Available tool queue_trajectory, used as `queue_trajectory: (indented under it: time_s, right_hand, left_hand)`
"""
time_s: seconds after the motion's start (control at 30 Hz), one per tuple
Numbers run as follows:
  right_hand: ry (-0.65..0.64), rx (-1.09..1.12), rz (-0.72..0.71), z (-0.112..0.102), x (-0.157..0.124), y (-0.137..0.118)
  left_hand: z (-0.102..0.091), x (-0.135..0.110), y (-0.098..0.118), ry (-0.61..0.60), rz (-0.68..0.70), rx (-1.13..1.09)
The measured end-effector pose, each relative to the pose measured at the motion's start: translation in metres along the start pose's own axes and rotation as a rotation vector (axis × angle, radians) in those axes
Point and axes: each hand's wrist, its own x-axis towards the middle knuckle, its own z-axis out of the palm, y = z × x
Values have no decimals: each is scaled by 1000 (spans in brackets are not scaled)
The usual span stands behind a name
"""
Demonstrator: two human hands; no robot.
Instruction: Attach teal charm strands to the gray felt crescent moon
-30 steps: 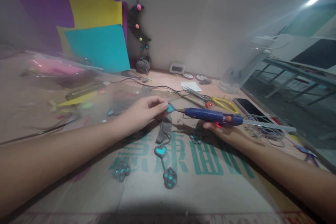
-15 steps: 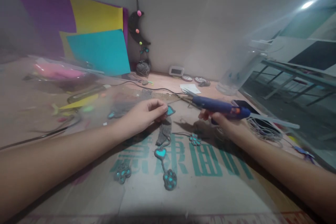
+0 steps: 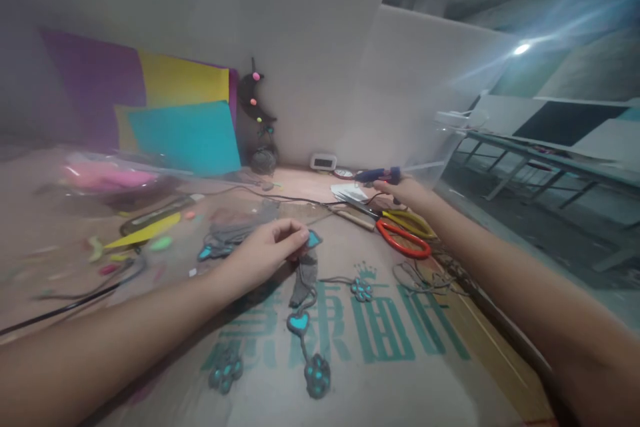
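My left hand (image 3: 281, 245) is closed, thumb and fingers pinching a small blue charm (image 3: 313, 239) with a grey cord border. Below it hang or lie a grey strip (image 3: 304, 280), a blue heart charm (image 3: 299, 323) and a flower-like charm (image 3: 317, 375) joined by grey cord. Another flower charm (image 3: 361, 289) lies to the right, and a separate grey-and-blue charm (image 3: 226, 371) at lower left. My right hand (image 3: 404, 192) is stretched to the back right, closed round a dark blue glue gun (image 3: 379, 176); its fingers are partly hidden.
Scissors with red and yellow handles (image 3: 403, 240) lie under my right arm, near tangled cord (image 3: 425, 278). At the back stand a small white clock (image 3: 323, 161) and coloured sheets (image 3: 185, 140). A cutter knife (image 3: 157, 213) and coloured scraps lie left. A black cable crosses the table.
My right hand has carried the glue gun away from the charms to the back of the table, uncovering the scissors. My left hand keeps its pinch. The view has tilted up.
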Motion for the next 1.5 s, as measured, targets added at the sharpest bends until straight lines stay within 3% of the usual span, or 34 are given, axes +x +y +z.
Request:
queue_trajectory:
  time_s: [0.13,0.27,0.43,0.57,0.6,0.7,0.8,0.87,1.0,1.17,1.3,1.5]
  right_hand:
    - [-62,-25,15,11,7,3]
    - [-73,-70,17,4,-1,5]
    - [93,-168,52,-16,-35,6]
    - [192,-169,-52,-24,-73,-29]
    - [135,-139,-153,-23,-84,-43]
    - [-199,-49,-423,-16,-115,-86]
    - [-406,-41,-536,0,-138,-112]
    - [-459,-91,-577,13,-145,-115]
    - [-398,2,-555,28,-146,-106]
    - [-251,259,-394,25,-145,-106]
    - [-120,292,-409,29,-146,-106]
    - [-101,293,-462,35,-150,-105]
  left_hand:
    - [0,-1,2,-1,21,15]
    - [3,-3,5,-3,-60,-69]
    - [1,-1,3,16,20,2]
    - [-2,-1,0,28,39,47]
    - [-2,-2,-1,27,31,43]
    - [-2,-3,-1,21,9,33]
    - [-1,-2,-1,29,37,49]
    - [-1,-2,0,30,52,52]
    - [0,-3,1,9,53,38]
    - [0,-5,-1,7,39,47]
    - [0,-6,-1,-16,61,63]
    - [3,-7,1,-37,85,104]
